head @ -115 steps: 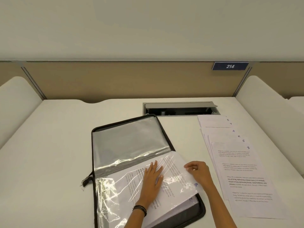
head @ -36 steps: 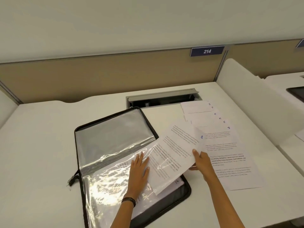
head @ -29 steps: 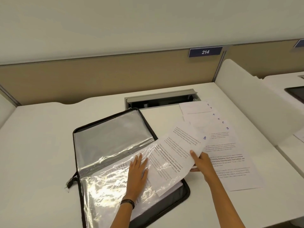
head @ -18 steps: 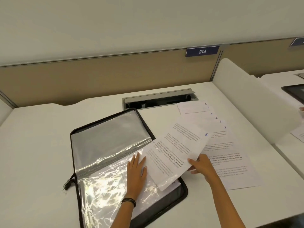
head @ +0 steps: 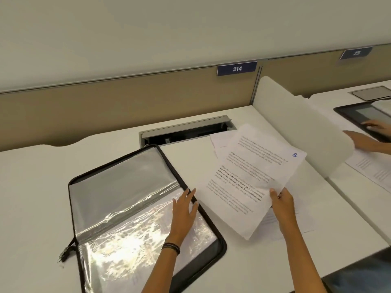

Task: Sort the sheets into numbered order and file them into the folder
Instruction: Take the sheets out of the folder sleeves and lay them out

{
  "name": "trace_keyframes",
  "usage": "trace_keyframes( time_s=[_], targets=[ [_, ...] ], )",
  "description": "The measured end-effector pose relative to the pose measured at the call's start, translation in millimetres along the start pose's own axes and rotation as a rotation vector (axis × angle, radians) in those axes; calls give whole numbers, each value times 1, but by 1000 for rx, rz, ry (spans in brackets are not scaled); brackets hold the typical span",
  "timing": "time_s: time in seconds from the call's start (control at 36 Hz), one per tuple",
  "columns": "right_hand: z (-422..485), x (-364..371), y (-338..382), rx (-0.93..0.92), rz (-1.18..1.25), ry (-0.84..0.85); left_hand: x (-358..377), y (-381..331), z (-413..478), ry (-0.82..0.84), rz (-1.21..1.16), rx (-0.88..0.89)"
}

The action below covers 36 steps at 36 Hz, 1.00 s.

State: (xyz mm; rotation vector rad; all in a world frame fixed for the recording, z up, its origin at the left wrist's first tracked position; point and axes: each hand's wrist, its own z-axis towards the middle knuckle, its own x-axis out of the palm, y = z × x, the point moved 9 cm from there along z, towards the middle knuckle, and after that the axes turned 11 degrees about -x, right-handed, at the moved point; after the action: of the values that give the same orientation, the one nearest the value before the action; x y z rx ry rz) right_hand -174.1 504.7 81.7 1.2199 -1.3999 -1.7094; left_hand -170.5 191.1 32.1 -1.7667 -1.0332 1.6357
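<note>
Folder: a black-edged folder [head: 220, 244] is laid open on the white desk [head: 31, 187], and its shiny plastic sleeve [head: 127, 240] is turned upward.
Left hand: the left hand [head: 184, 210] is laid flat on the plastic sleeve near the folder's right border. The fingers are kept straight and a little spread, and nothing is gripped.
Right hand: the right hand [head: 282, 200] is closed on the near edge of one sheet [head: 251, 176], with the thumb placed on top.
Sheet: it is held tilted just to the right of the folder. A blue "8" is written in its far right corner.
Pile: a pile of sheets [head: 220, 140] is spread on the desk under the held sheet and is mostly covered by it.
Background: a cable hatch [head: 184, 132] is set in the desk behind the folder, and a plate [head: 237, 68] marked 214 is fixed above.
</note>
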Motion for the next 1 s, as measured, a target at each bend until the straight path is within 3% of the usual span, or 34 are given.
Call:
trace_keyframes(
  time_s=[0.22,0.33,0.56,0.86,1.0],
  targets=[
    [-3,-17,-19,44,-22,150,45,-29,-7,330,-286,-170],
    [-3,-28,-30,78,-49,183,66,-50,-17,454,-372,-82],
    [2,-60,-57,138,-78,130,98,-45,-11,461,-184,-140],
    [15,-85,-55,59,-232,22,127,-55,-2,364,-342,-249],
    [16,-72,-51,-41,-313,127,141,-68,-4,363,-362,-256]
  ],
)
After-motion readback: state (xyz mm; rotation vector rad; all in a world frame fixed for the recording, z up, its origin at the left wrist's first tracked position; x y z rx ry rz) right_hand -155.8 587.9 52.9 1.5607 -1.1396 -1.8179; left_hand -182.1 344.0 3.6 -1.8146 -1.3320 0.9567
